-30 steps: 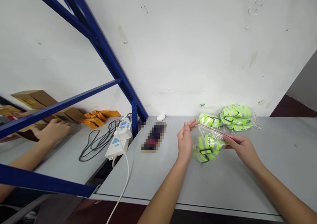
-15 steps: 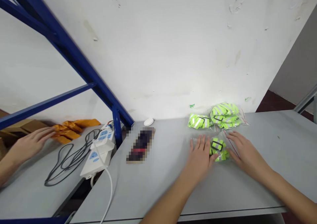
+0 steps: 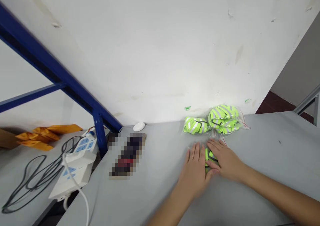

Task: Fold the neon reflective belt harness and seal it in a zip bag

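Both hands have drawn together on a clear bag of neon-yellow reflective straps [image 3: 210,156], which lies on a grey table [image 3: 275,152]. In the head view, the left hand [image 3: 193,174] rests flat with fingers spread, just beside the bag, holding nothing. The right hand [image 3: 225,161] comes in from 3 o'clock, its fingers over the bag; whether it grips cannot be told. At 12 o'clock, a smaller bagged bundle [image 3: 195,125] and a fuller bagged bundle [image 3: 223,118] lie apart from the hands, near the wall, so one bag is being worked and two are not. A white power strip [image 3: 75,172] sits at 9 o'clock.
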A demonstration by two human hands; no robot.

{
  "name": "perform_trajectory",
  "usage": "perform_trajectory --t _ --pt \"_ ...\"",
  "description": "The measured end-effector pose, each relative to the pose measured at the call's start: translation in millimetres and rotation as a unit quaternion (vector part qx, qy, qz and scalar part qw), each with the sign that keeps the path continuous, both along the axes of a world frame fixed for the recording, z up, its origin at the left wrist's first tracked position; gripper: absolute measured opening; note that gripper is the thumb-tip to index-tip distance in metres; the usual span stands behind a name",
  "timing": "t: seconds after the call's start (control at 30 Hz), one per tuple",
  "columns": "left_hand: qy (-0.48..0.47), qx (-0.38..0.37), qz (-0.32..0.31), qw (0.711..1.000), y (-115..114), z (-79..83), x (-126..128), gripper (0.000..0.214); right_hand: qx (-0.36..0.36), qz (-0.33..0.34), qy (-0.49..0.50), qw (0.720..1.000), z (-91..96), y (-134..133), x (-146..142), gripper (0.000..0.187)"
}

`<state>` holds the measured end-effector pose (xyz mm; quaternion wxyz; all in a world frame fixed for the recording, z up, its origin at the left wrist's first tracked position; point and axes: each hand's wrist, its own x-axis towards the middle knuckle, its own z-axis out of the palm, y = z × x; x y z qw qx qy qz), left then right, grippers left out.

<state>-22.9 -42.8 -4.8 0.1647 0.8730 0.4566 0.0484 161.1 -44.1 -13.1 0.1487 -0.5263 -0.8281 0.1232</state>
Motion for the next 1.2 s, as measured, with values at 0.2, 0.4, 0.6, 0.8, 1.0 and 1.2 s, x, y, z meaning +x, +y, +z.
perform_trajectory --t 0.2,0.4,0.6,0.8,1.0,1.2 --pt "0.041 -0.047 0.003 0.998 1.4 10.9 1.7 0.099 -0.040 0.010 0.039 0.998 -0.5 4.0 4.6 0.085" --pt "-0.013 -0.027 -0.071 0.997 6.2 15.6 -8.0 0.077 -0.076 0.046 0.087 0.992 -3.2 -6.4 22.2 0.096" --pt "0.006 0.102 -0.103 0.989 34.6 45.0 -35.8 0.075 0.061 0.045 0.053 0.996 17.2 6.3 -1.7 0.077" --pt "0.046 0.274 0.089 0.956 107.1 54.1 -46.8 0.072 0.204 -0.035 -0.049 0.977 45.3 89.8 -48.9 0.066" --pt "0.072 0.194 0.116 0.971 139.8 13.0 -27.3 0.068 0.161 -0.133 -0.076 0.975 2.6 105.2 -68.2 0.066" --pt "0.042 0.179 0.116 0.976 118.8 14.6 -30.8 0.080 0.094 -0.060 -0.071 0.991 -24.2 36.3 -52.4 0.061"
